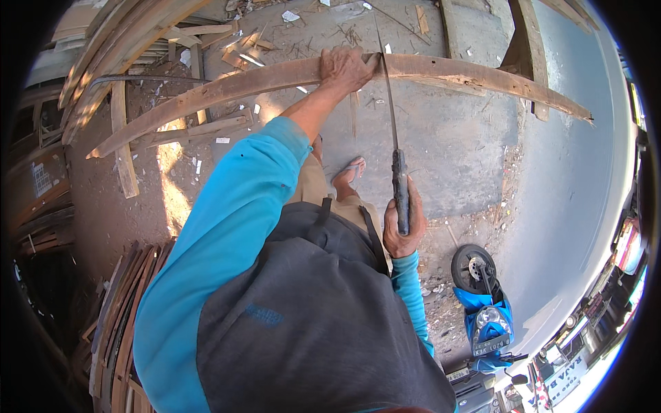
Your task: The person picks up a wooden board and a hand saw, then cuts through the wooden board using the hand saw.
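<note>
One head-worn fisheye view looked steeply down the person's own chest and blue sleeves, close over the body. It faced the concrete ground (447,151) ahead, edges bending toward the dark rim, a road curving at right.

Long curved wooden plank (441,71): weathered grey-brown, rough, thin strip bent in a shallow arc. Runs approx. left to right across the upper view, raised off the concrete ground, left end lower near the scrap wood, right end tapering to a point near the road edge. Left hand (346,69) grips it at mid-span from above. Long knife (397,158): narrow straight blade, dark handle w/ wrapped look, held approx. upright in right hand (405,230), fist round the handle; blade tip reaches the plank just right of the left hand.
</note>
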A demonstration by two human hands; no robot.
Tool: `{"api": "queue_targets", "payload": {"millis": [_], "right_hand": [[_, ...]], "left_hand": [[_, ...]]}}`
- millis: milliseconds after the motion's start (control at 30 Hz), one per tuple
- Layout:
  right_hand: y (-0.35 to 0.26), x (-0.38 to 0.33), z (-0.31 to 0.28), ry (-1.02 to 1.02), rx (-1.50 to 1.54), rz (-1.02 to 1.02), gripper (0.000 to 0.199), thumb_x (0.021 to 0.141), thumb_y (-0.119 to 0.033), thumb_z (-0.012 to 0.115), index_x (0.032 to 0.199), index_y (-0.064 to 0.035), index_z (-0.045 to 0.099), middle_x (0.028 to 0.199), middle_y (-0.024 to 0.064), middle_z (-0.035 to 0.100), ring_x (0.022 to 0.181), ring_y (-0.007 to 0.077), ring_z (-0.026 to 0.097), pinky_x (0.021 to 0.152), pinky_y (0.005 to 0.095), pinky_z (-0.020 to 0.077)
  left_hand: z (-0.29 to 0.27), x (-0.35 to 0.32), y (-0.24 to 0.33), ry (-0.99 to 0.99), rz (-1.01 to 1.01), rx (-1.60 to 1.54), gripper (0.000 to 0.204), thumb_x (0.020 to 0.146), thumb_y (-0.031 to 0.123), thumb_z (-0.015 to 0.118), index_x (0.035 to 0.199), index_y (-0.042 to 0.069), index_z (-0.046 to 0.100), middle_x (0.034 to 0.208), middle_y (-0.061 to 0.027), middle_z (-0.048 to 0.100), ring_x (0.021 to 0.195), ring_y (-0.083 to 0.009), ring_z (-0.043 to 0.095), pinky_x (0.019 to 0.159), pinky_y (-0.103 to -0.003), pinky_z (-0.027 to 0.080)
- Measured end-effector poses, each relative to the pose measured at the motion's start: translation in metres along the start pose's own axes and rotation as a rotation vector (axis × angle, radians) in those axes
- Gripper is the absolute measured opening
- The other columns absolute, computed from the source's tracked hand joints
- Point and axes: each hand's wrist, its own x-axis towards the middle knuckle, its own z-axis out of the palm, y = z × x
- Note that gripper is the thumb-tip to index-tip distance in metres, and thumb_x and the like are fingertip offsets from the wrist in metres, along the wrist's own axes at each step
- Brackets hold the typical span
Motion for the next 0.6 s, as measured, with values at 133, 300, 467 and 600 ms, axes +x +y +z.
{"api": "queue_targets", "payload": {"millis": [133, 300, 467, 600], "right_hand": [[0.015, 0.010, 0.012, 0.052, 0.013, -0.058, 0.047, 0.095, -0.003, 0.057, 0.141, 0.0058, 0.054, 0.132, 0.0205, 0.064, 0.117, 0.0234, 0.063, 0.100, 0.0352, 0.0492], [0.013, 0.036, 0.035, 0.074, 0.077, 0.011, 0.046, 0.096, -0.004, 0.055, 0.142, 0.0063, 0.053, 0.131, 0.0212, 0.064, 0.116, 0.0241, 0.063, 0.100, 0.0357, 0.0489], [0.043, 0.000, 0.020, 0.094, -0.067, -0.033, 0.050, 0.090, -0.002, 0.055, 0.139, 0.0077, 0.055, 0.130, 0.0229, 0.064, 0.118, 0.0274, 0.064, 0.101, 0.0379, 0.0499], [0.049, 0.100, 0.050, 0.156, 0.239, -0.134, 0.047, 0.087, 0.000, 0.059, 0.134, 0.0061, 0.060, 0.113, 0.0158, 0.070, 0.096, 0.0192, 0.067, 0.087, 0.0311, 0.0525]], "left_hand": [[0.004, -0.003, 0.004, 0.071, -0.014, -0.010, 0.057, 0.093, 0.060, 0.051, 0.100, 0.009, 0.076, 0.104, -0.0198, 0.073, 0.106, -0.0330, 0.066, 0.096, -0.048, 0.037], [0.002, -0.004, 0.012, -0.070, -0.026, -0.036, 0.060, 0.093, 0.061, 0.050, 0.099, 0.008, 0.077, 0.106, -0.0194, 0.073, 0.109, -0.0315, 0.065, 0.097, -0.044, 0.036], [0.006, -0.001, 0.005, 0.021, -0.011, 0.002, 0.052, 0.092, 0.058, 0.055, 0.096, 0.012, 0.078, 0.102, -0.0172, 0.074, 0.105, -0.0301, 0.067, 0.096, -0.046, 0.039], [-0.002, 0.003, 0.014, -0.019, -0.028, 0.091, 0.056, 0.092, 0.063, 0.054, 0.098, 0.012, 0.077, 0.100, -0.0134, 0.075, 0.104, -0.0289, 0.067, 0.094, -0.045, 0.040]]}}
